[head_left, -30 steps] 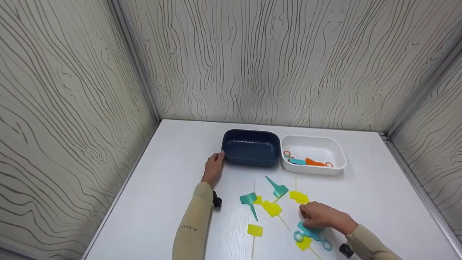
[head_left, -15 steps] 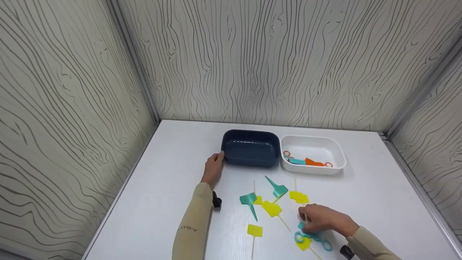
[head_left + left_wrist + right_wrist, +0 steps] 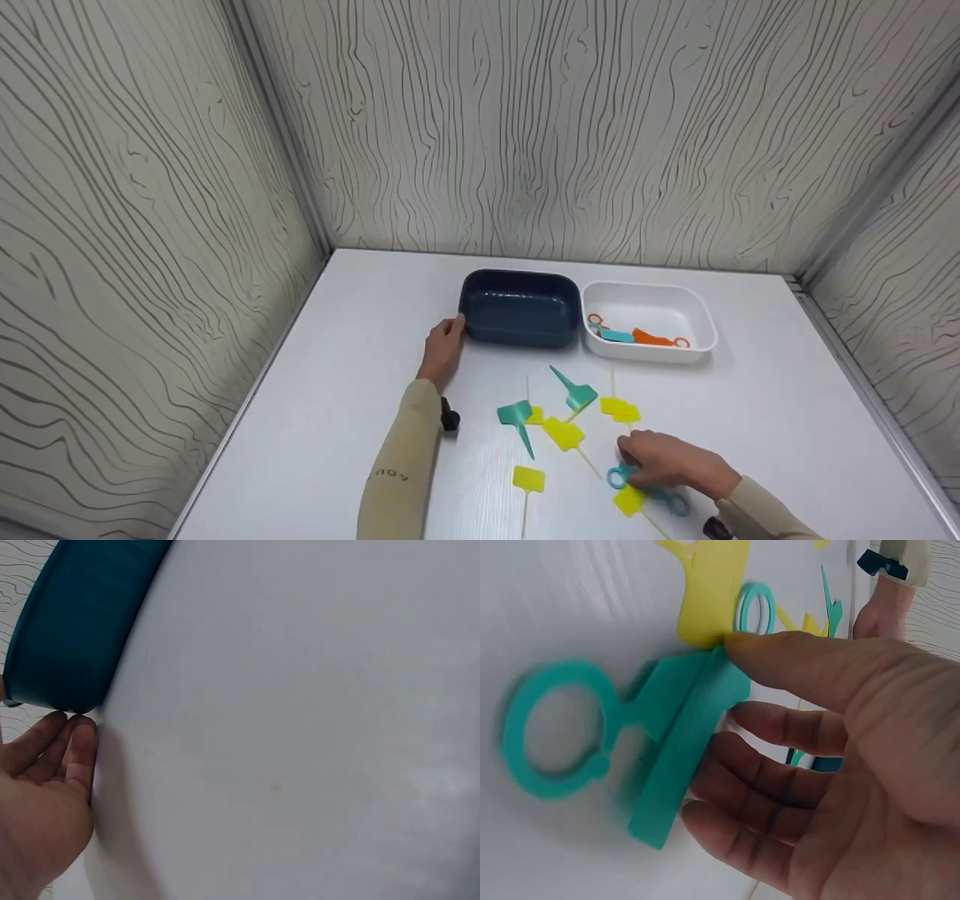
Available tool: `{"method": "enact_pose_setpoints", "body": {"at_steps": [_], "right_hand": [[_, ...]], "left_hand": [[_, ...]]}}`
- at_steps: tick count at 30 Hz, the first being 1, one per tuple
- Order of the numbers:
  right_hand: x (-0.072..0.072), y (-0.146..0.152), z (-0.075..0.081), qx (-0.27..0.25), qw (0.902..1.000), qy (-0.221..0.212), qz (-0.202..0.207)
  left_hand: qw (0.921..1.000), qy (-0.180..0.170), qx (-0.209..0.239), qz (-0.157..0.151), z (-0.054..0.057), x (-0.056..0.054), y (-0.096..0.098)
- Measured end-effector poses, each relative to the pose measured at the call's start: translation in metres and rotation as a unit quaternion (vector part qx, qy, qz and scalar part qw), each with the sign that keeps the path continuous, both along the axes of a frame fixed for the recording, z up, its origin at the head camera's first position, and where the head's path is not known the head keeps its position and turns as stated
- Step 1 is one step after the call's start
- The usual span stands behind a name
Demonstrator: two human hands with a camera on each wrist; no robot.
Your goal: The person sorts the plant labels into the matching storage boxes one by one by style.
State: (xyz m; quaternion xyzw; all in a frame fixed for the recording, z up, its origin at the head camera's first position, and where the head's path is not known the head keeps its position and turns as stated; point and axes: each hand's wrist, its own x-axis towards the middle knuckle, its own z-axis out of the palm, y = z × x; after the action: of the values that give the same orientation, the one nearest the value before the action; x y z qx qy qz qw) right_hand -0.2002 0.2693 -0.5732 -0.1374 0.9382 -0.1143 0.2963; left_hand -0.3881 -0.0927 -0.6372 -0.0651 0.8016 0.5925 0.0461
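In the head view, my left hand (image 3: 442,349) touches the near left corner of the dark blue bin (image 3: 519,335). Its fingertips meet the bin's outer wall in the left wrist view. Near the front right of the table, my right hand (image 3: 670,460) holds a teal tag with a ring. From the right wrist, this teal ring tag (image 3: 679,742) tilts up off the table, thumb at its upper edge and fingers behind. A second teal ring (image 3: 756,609) shows beyond the thumb. Beside it lies a yellow tag (image 3: 628,502) with a thin stem.
A white bin (image 3: 652,353) stands right of the dark one, with an orange tag (image 3: 651,337) and a teal tag (image 3: 617,336) inside. Several yellow tags (image 3: 564,433) and green tags (image 3: 580,396) are spread over the white table (image 3: 322,442). Patterned panels surround it.
My right hand has moved slightly toward me and closed over the teal ring tag, which has shifted a little. The left hand and both bins stay where they were.
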Motion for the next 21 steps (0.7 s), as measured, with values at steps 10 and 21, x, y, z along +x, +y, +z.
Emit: {"method": "enact_pose_setpoints", "body": {"at_steps": [10, 21], "right_hand": [[-0.0013, 0.0047, -0.0011, -0.036, 0.9992, 0.004, 0.015], [-0.0058, 0.0065, -0.0043, -0.055, 0.9984, 0.01, 0.003]], "left_hand": [[0.9999, -0.007, 0.008, 0.001, 0.0026, 0.0024, 0.0009], [0.9999, -0.001, 0.01, 0.003, 0.0032, 0.0045, 0.0005]]}}
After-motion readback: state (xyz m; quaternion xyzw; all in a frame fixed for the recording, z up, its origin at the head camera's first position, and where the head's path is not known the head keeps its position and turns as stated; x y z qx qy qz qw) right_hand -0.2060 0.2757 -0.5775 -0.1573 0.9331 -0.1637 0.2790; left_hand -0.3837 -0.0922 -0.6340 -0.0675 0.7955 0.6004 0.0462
